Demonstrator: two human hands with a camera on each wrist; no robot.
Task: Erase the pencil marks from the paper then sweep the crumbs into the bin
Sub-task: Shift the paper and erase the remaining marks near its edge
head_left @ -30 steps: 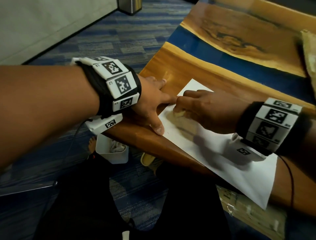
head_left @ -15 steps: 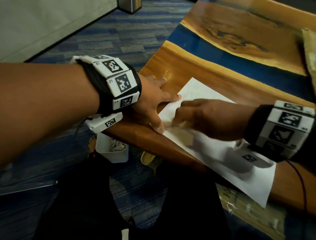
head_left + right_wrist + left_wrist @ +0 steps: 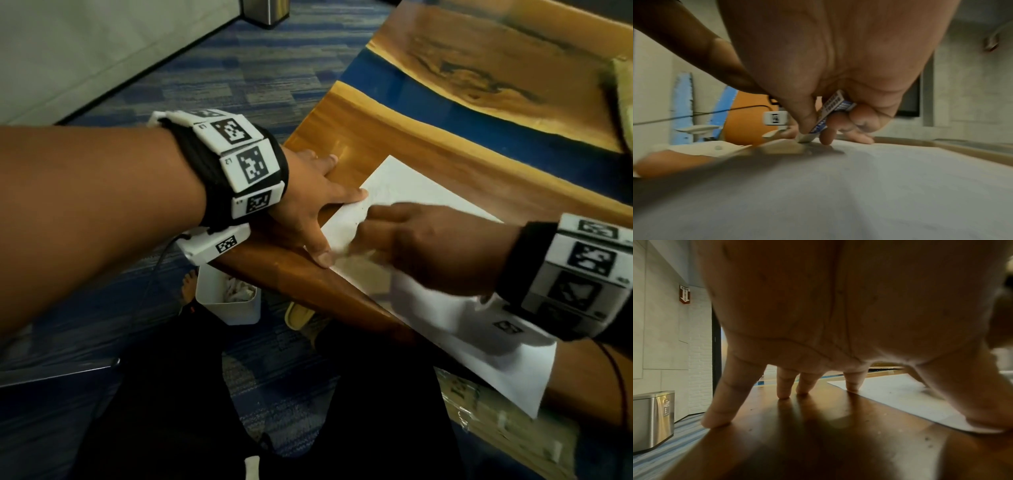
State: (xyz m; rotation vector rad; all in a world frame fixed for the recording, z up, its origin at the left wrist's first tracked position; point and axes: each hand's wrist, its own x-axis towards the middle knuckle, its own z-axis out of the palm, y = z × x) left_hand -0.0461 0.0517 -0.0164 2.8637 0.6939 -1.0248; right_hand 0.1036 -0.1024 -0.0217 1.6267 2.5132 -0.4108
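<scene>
Right wrist view, fingers: thumb and fingers (image 3: 826, 129) pinching eraser (image 3: 828, 113), white tip down on paper (image 3: 879, 186)
Eraser: blue-and-white printed sleeve, tilted, tip touching sheet near its left end
Right hand (image 3: 431, 246): knuckles up, over left part of paper, blurred in head view
Left fingers (image 3: 785, 386): spread, straight, tips pressed flat on table (image 3: 818, 434); index tip on paper edge, thumb (image 3: 982, 410) on near corner of sheet
Left hand (image 3: 308, 205): palm arched above wood, just beside right hand, pinning sheet
Paper: white, lying askew on table near its front edge, near-right corner overhanging; marks too faint to tell
Crumbs: small dark specks on wood near left hand, cannot tell which are eraser crumbs
Bin (image 3: 229, 301): small white tub on floor, below table edge under left wrist, crumpled white stuff inside
Table: wood with blue band
Steel bin (image 3: 651, 420): on carpet by wall, well apart
</scene>
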